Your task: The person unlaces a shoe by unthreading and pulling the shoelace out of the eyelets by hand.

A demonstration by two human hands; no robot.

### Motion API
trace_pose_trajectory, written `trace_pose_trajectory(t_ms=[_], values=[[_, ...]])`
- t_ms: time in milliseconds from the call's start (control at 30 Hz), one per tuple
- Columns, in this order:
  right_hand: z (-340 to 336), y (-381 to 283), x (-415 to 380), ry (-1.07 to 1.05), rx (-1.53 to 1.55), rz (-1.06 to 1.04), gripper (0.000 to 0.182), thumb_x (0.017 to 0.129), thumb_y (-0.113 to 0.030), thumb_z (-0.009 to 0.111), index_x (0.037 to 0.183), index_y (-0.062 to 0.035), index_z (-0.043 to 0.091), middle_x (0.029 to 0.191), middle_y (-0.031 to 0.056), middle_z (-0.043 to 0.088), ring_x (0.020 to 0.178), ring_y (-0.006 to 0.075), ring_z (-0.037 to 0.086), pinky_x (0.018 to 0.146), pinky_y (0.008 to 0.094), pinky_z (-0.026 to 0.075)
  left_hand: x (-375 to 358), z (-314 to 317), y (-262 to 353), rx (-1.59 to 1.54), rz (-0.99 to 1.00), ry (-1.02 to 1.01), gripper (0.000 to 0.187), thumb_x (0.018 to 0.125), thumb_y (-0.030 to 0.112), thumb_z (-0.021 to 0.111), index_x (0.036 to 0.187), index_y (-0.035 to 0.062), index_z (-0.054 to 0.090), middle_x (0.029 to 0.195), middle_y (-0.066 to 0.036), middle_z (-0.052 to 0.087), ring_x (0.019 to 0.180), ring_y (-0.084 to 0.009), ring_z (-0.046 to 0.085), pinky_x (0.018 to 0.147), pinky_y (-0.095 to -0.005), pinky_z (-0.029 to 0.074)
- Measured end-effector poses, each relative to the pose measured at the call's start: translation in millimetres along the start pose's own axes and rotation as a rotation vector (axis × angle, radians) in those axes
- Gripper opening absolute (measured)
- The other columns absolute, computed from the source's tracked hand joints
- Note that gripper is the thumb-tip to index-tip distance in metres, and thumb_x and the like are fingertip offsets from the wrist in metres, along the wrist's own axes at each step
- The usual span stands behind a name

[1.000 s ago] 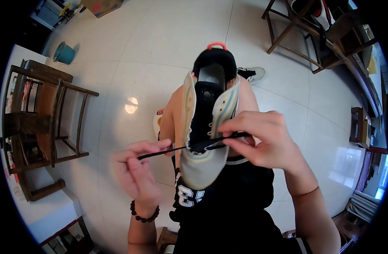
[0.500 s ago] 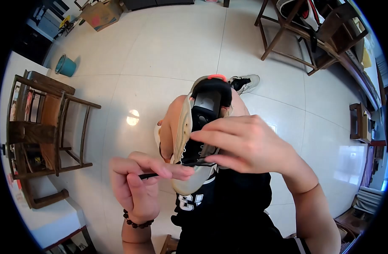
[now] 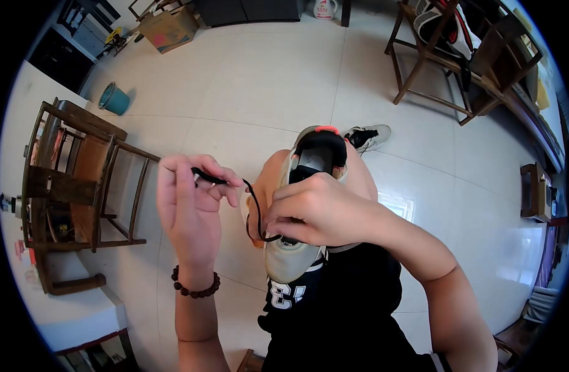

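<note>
A beige and black sneaker (image 3: 290, 261) lies on my raised leg, its toe toward me and its padded black collar facing away. My left hand (image 3: 194, 198) is held up left of the sneaker, its fingers closed on a black shoelace (image 3: 257, 208). From there the lace droops in a curve down to the sneaker's eyelet area. My right hand (image 3: 318, 214) lies over the tongue and eyelets, thumb and fingers bent together on the sneaker's lacing edge. It covers most of the lacing, and its fingertips are partly hidden.
A second sneaker (image 3: 368, 136) is on my foot on the tiled floor. Wooden chairs stand at left (image 3: 80, 192) and upper right (image 3: 433, 56). Farther off are a teal bucket (image 3: 114, 99), a cardboard box (image 3: 168, 29) and a white jug (image 3: 324, 8).
My left hand has risen up and away from the sneaker, drawing out a length of black lace. My right hand has shifted left and lower over the eyelets. The view has tilted slightly.
</note>
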State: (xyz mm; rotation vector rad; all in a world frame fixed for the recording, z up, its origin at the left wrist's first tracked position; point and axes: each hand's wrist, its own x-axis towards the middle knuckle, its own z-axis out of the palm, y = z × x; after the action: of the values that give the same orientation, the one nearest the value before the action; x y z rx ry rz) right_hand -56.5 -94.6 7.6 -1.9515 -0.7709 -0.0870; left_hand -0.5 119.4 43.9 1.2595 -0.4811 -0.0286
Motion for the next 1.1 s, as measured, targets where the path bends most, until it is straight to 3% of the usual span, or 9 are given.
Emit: trace_pose_trajectory(t_ms=[400, 567, 667, 700, 767, 800, 867, 1033, 1100], values=[[3, -21, 30, -0.213, -0.049, 0.191, 0.019, 0.09, -0.015, 0.077, 0.079, 0.0006, 0.074, 0.066, 0.0196, 0.067, 0.066, 0.0419, 0.069, 0.062, 0.0485, 0.055, 6, -12, 8, -0.22, 0.039, -0.155, 0.024, 0.121, 0.023, 0.034, 0.117, 0.0017, 0.043, 0.109, -0.018, 0.061, 0.093, -0.0322, 0.073, 0.066, -0.0367, 0.063], [-14, -26, 41, -0.084, -0.002, 0.021, 0.023, 0.092, -0.014, 0.077, 0.078, 0.0025, 0.069, 0.066, 0.0232, 0.064, 0.067, 0.045, 0.068, 0.064, 0.0499, 0.055, 8, -14, 2, 0.022, 0.068, 0.149, 0.053, 0.117, 0.046, 0.048, 0.147, 0.002, 0.043, 0.14, -0.017, 0.057, 0.124, -0.0303, 0.063, 0.085, -0.0432, 0.062], [-31, -38, 50, -0.015, -0.014, 0.013, 0.024, 0.092, -0.013, 0.077, 0.076, 0.0021, 0.066, 0.066, 0.0238, 0.063, 0.069, 0.0458, 0.068, 0.064, 0.0502, 0.054, -17, -21, -21, 0.09, -0.102, 0.018, 0.075, 0.111, 0.051, 0.059, 0.164, 0.0043, 0.032, 0.155, -0.015, 0.048, 0.13, -0.0252, 0.057, 0.092, -0.0402, 0.057], [-35, -43, 52, 0.035, 0.038, 0.023, 0.021, 0.092, -0.011, 0.077, 0.076, 0.0011, 0.068, 0.066, 0.0186, 0.065, 0.065, 0.0382, 0.067, 0.06, 0.0447, 0.052, -30, -18, -24, 0.09, -0.102, 0.015, 0.075, 0.111, 0.051, 0.059, 0.164, 0.0043, 0.032, 0.155, -0.015, 0.048, 0.13, -0.0252, 0.057, 0.092, -0.0402, 0.057], [-45, -53, 57, 0.13, 0.145, 0.043, 0.016, 0.091, -0.006, 0.076, 0.077, -0.001, 0.071, 0.067, 0.0083, 0.068, 0.056, 0.023, 0.065, 0.053, 0.0336, 0.048, -47, -12, -25, 0.165, -0.18, -0.142, 0.071, 0.11, 0.046, 0.064, 0.161, 0.002, 0.041, 0.152, -0.015, 0.055, 0.122, -0.0224, 0.06, 0.092, -0.035, 0.056], [-55, -59, 61, 0.151, -0.027, 0.008, 0.031, 0.095, -0.011, 0.074, 0.071, 0.0019, 0.059, 0.064, 0.0141, 0.067, 0.06, 0.0327, 0.069, 0.059, 0.0407, 0.053, -50, -10, -25, 0.191, -0.205, -0.194, 0.07, 0.11, 0.044, 0.066, 0.16, 0.0013, 0.044, 0.151, -0.015, 0.057, 0.119, -0.0215, 0.062, 0.091, -0.0332, 0.055], [-62, -72, 69, 0.26, 0.103, 0.053, 0.032, 0.096, -0.013, 0.076, 0.072, 0.0024, 0.06, 0.064, 0.0118, 0.068, 0.059, 0.027, 0.068, 0.059, 0.0372, 0.053, -45, -7, -15, 0.372, -0.2, -0.378, 0.047, 0.111, 0.033, 0.065, 0.14, -0.0033, 0.064, 0.128, -0.013, 0.073, 0.101, -0.017, 0.066, 0.088, -0.0286, 0.054], [-57, -74, 74, 0.43, 0.484, 0.077, 0.029, 0.097, -0.017, 0.08, 0.082, 0.0041, 0.068, 0.068, 0.0095, 0.071, 0.059, 0.0159, 0.067, 0.059, 0.0285, 0.055, -42, 14, 0, 0.543, -0.193, -0.277, 0.034, 0.116, 0.022, 0.053, 0.117, -0.0049, 0.074, 0.097, -0.01, 0.077, 0.083, -0.0138, 0.067, 0.079, -0.0282, 0.053], [-54, -56, 66, 0.294, 0.396, 0.075, 0.032, 0.095, -0.02, 0.083, 0.107, 0.0073, 0.071, 0.081, 0.0141, 0.076, 0.067, 0.018, 0.073, 0.063, 0.0286, 0.057, -41, 14, -1, 0.491, -0.082, -0.203, 0.035, 0.117, 0.019, 0.05, 0.113, -0.005, 0.074, 0.093, -0.01, 0.077, 0.081, -0.0133, 0.066, 0.077, -0.0288, 0.053]])
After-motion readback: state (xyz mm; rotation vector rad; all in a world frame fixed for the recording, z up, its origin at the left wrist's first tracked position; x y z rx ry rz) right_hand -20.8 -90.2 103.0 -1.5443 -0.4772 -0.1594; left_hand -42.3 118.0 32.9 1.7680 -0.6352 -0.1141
